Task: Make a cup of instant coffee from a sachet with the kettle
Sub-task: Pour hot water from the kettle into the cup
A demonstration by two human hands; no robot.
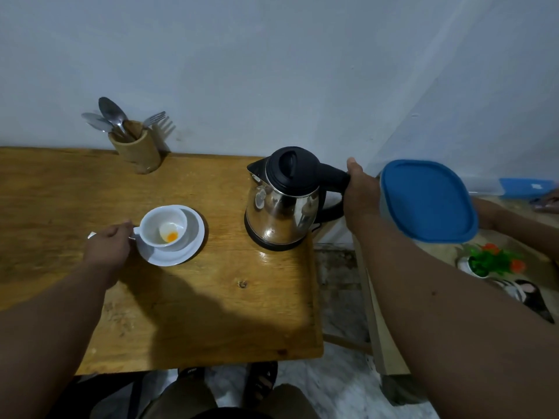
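A steel kettle (pixel 282 207) with a black lid stands on its base near the right edge of the wooden table (pixel 211 297). My right hand (pixel 360 195) is closed around its black handle. A white cup (pixel 165 225) sits tilted on a white saucer (pixel 193 237), with an orange spot in its bottom. My left hand (pixel 109 246) pinches the cup's handle, and a small white scrap shows at the hand's left side. No sachet is clearly in view.
A bamboo holder (pixel 136 152) with spoons and forks stands at the back by the wall. Right of the table, a container with a blue lid (pixel 429 201), a small potted plant (pixel 490 261) and another person's hand (pixel 547 201).
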